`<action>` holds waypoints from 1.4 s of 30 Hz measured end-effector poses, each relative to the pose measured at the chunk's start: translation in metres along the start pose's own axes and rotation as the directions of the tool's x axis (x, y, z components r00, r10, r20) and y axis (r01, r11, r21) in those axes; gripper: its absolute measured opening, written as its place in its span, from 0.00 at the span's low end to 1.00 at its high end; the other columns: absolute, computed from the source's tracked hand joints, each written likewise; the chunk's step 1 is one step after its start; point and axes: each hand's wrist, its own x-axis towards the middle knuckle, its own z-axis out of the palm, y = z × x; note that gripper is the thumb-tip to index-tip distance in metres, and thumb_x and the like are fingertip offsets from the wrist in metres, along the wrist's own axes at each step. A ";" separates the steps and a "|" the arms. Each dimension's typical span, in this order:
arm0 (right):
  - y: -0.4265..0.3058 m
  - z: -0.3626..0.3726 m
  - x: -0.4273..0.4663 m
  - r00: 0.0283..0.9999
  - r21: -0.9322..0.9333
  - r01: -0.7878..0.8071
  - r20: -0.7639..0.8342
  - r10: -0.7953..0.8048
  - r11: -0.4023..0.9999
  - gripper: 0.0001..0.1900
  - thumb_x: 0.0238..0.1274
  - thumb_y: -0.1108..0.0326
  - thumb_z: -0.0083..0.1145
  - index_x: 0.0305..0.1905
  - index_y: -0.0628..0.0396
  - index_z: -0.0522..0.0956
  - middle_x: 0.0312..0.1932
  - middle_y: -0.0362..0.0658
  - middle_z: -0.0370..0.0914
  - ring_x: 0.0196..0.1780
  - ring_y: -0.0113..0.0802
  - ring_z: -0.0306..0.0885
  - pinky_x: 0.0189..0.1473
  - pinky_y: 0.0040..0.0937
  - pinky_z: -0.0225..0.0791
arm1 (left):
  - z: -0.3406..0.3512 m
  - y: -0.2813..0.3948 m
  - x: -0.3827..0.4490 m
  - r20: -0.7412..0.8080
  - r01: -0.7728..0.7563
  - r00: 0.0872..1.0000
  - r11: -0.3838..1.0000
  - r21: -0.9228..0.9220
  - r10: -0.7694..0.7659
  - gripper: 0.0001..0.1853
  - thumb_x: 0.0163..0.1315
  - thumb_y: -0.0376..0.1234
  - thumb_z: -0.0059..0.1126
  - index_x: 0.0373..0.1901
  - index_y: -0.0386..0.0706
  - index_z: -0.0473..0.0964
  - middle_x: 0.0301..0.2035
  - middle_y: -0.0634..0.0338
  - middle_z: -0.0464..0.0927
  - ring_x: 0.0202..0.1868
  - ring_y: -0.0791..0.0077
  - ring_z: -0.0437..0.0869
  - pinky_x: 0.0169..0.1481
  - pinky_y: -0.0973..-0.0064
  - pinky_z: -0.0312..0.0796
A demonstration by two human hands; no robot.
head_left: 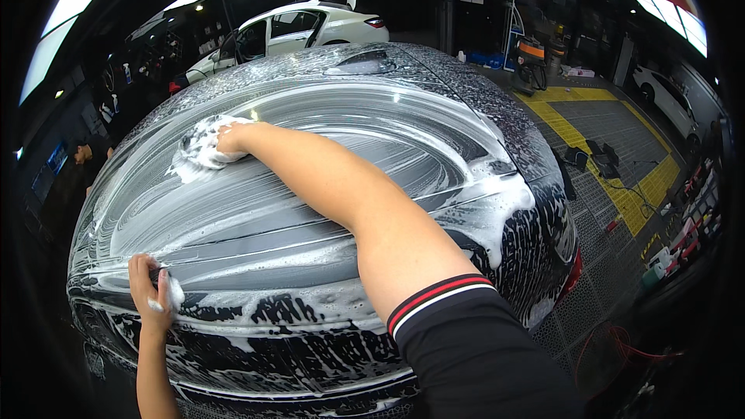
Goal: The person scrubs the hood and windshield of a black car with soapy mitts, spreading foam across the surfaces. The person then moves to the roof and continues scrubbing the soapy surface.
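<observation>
A dark car covered in white suds lies before me, its foamy rear window glass (pixel 279 186) marked with curved wipe streaks. My right hand (pixel 234 138) presses a foam-covered wash mitt or sponge (pixel 204 145) on the upper left of the glass; the foam hides which it is. Lower left, my left hand (pixel 152 291) rests on the car's edge below the glass, fingers bent around a small dark part, with suds on the palm. Whether it grips that part cannot be told. A shark-fin antenna (pixel 364 63) stands on the sudsy roof.
Behind the car stands a white sedan (pixel 314 26) with a door open. A person (pixel 87 154) is at the far left. On the right are a vacuum machine (pixel 531 58), dark items on the grated floor (pixel 602 157), another white car (pixel 669 93), bottles (pixel 660 262) and a red hose (pixel 620 340).
</observation>
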 end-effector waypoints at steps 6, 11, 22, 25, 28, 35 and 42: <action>0.301 -0.089 -0.155 0.966 -0.225 -0.259 -0.054 0.253 0.939 0.38 0.76 0.35 0.33 0.82 0.41 0.65 0.85 0.53 0.55 0.87 0.52 0.50 0.85 0.46 0.45 | 0.004 -0.021 -0.007 -0.033 0.039 0.999 0.995 -0.091 -0.042 0.08 0.61 0.29 0.52 0.38 0.35 0.68 0.37 0.53 0.66 0.38 0.62 0.68 0.46 0.72 0.64; 0.472 -0.126 -0.319 0.654 -0.228 -0.755 -0.194 0.731 0.615 0.42 0.78 0.33 0.29 0.85 0.49 0.53 0.86 0.54 0.51 0.88 0.53 0.48 0.86 0.49 0.40 | 0.003 -0.026 -0.009 -0.022 0.077 0.997 0.994 -0.072 -0.079 0.09 0.61 0.31 0.50 0.39 0.34 0.68 0.38 0.53 0.66 0.38 0.65 0.68 0.47 0.73 0.63; 0.263 -0.106 -0.190 0.971 -0.144 -0.237 -0.054 0.231 0.961 0.37 0.75 0.46 0.44 0.76 0.65 0.67 0.83 0.63 0.53 0.82 0.64 0.57 0.80 0.59 0.56 | 0.005 -0.033 -0.003 -0.014 -0.001 1.000 1.000 -0.011 0.001 0.08 0.61 0.31 0.47 0.36 0.34 0.64 0.35 0.52 0.61 0.38 0.59 0.64 0.48 0.69 0.61; 0.312 -0.110 -0.261 0.812 0.096 -0.503 -0.288 0.507 0.859 0.35 0.74 0.50 0.47 0.78 0.58 0.66 0.83 0.61 0.53 0.80 0.63 0.60 0.80 0.56 0.57 | 0.004 -0.035 -0.004 0.024 -0.012 1.000 1.000 0.019 0.011 0.10 0.62 0.32 0.46 0.37 0.34 0.64 0.36 0.52 0.61 0.39 0.59 0.64 0.50 0.70 0.61; 0.402 -0.120 -0.394 0.525 -0.022 -0.843 -0.251 0.813 0.537 0.38 0.77 0.43 0.33 0.86 0.47 0.51 0.89 0.50 0.39 0.89 0.54 0.38 0.86 0.54 0.40 | 0.006 -0.043 -0.007 -0.006 -0.009 1.000 1.000 -0.006 0.009 0.10 0.63 0.33 0.47 0.38 0.34 0.63 0.36 0.52 0.61 0.40 0.59 0.64 0.50 0.70 0.61; 0.288 -0.092 -0.413 0.704 -0.110 -0.707 -0.205 0.680 0.699 0.39 0.78 0.37 0.29 0.86 0.44 0.54 0.89 0.54 0.40 0.89 0.57 0.38 0.87 0.53 0.35 | 0.008 -0.048 -0.009 -0.040 0.023 0.999 0.999 0.040 -0.021 0.07 0.64 0.29 0.48 0.38 0.34 0.66 0.35 0.51 0.65 0.41 0.56 0.68 0.52 0.68 0.65; 0.159 -0.065 -0.469 0.837 0.027 -0.520 -0.184 0.515 0.854 0.34 0.79 0.56 0.39 0.83 0.57 0.58 0.88 0.49 0.48 0.89 0.42 0.46 0.86 0.44 0.45 | 0.010 -0.044 -0.005 -0.031 -0.008 0.999 0.999 0.049 0.010 0.05 0.65 0.27 0.47 0.38 0.34 0.66 0.36 0.51 0.65 0.40 0.56 0.69 0.51 0.67 0.66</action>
